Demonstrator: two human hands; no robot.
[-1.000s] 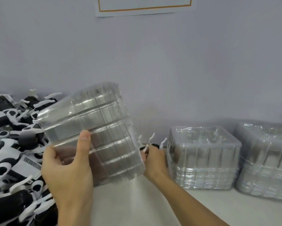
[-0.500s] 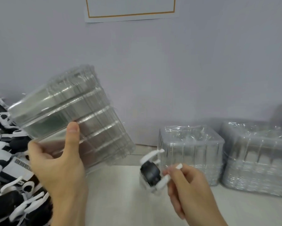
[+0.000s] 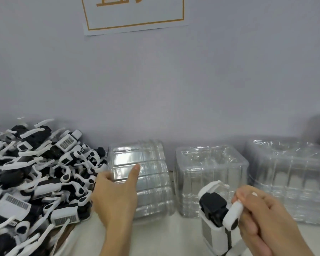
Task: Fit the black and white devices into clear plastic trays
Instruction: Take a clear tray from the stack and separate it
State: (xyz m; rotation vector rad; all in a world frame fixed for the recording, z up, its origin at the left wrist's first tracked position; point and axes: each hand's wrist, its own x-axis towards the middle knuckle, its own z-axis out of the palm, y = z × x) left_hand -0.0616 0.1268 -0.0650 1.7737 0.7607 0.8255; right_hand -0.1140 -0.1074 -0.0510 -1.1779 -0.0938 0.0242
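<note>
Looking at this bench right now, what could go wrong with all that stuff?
The tilted tray stack that the left hand grips leans beside the device pile; let go carelessly, it may topple or slide apart. The right hand pinches a device by one thin white arm, which could slip or twist. The heaped devices sit high near the table's front and might spill.

The wall sign (image 3: 135,13) is cut off at the top edge.
</note>
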